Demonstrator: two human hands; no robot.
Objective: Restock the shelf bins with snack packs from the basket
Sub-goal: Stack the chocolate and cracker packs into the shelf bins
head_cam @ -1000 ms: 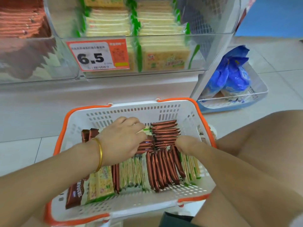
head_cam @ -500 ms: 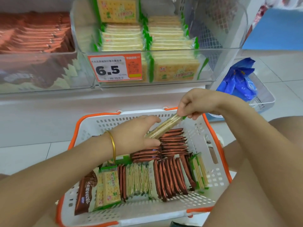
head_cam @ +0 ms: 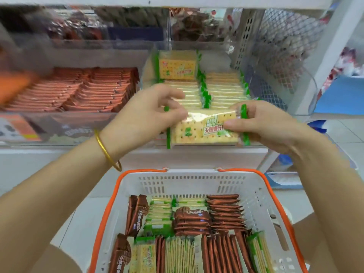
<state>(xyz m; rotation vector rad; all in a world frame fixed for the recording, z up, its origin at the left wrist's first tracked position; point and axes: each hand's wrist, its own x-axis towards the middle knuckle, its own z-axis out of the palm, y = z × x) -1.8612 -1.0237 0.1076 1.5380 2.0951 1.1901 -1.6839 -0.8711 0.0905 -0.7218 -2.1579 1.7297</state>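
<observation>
A green-edged cracker pack [head_cam: 204, 129] is held flat at the front of the clear shelf bin [head_cam: 232, 95], which has rows of the same cracker packs inside. My left hand [head_cam: 145, 117] pinches the pack's left end and my right hand [head_cam: 262, 125] grips its right end. Below them stands the white basket with an orange rim [head_cam: 262, 198]. It is filled with brown snack packs [head_cam: 224, 211] and more cracker packs [head_cam: 159, 215].
A neighbouring clear bin [head_cam: 82, 91] on the left holds stacked orange-brown packs. Darker packs fill the bins on the shelf above [head_cam: 110, 26]. A wire mesh panel [head_cam: 279, 56] closes the shelf's right end. A low tray with blue bags [head_cam: 317, 127] sits on the tiled floor at the right.
Both hands rose from the basket to the cracker bin, carrying the cracker pack with them. The pack has turned from tilted to face up, and the view has tipped upward.
</observation>
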